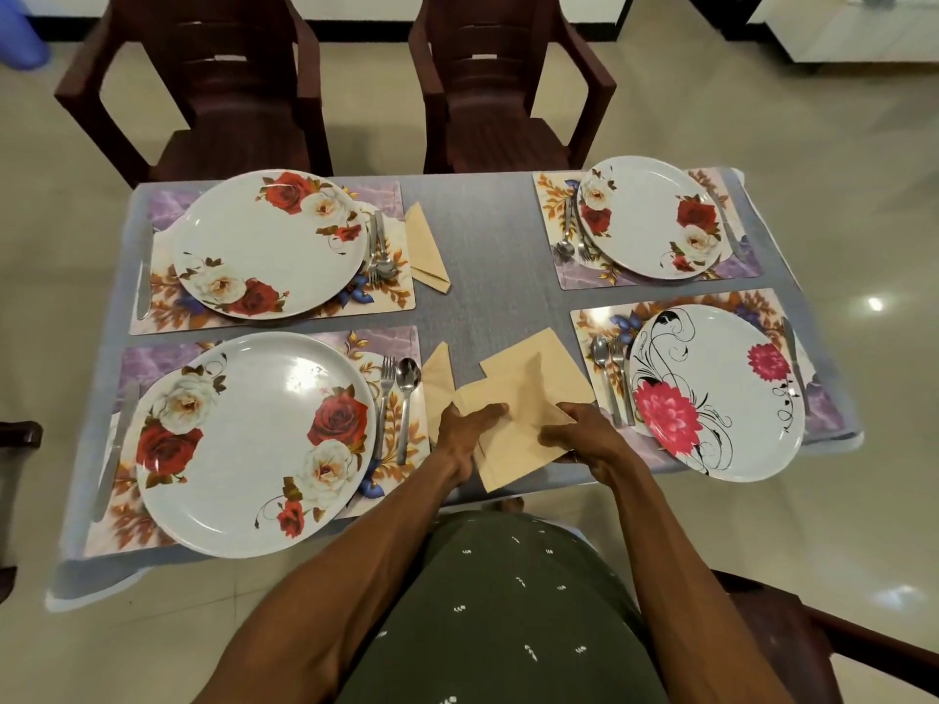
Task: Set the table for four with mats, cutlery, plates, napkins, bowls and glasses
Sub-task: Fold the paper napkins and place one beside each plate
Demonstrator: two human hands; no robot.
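We fold the limp, light napkin; left hand presses flat, right hand pinches its near edge.

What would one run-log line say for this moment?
step: folding napkin | left hand: pressing | right hand: pinching | bowls, glasses: absent

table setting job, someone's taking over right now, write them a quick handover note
Left hand presses flat on a loose beige paper napkin; right hand pinches its fold with the fingers.
Done: four floral mats, four plates and cutlery at every place. Two folded beige napkins lie beside the far-left mat and the near-left mat.
Left: finish this fold, place napkins at the pink-flowered plate and the far-right rose plate; no bowls or glasses in view.
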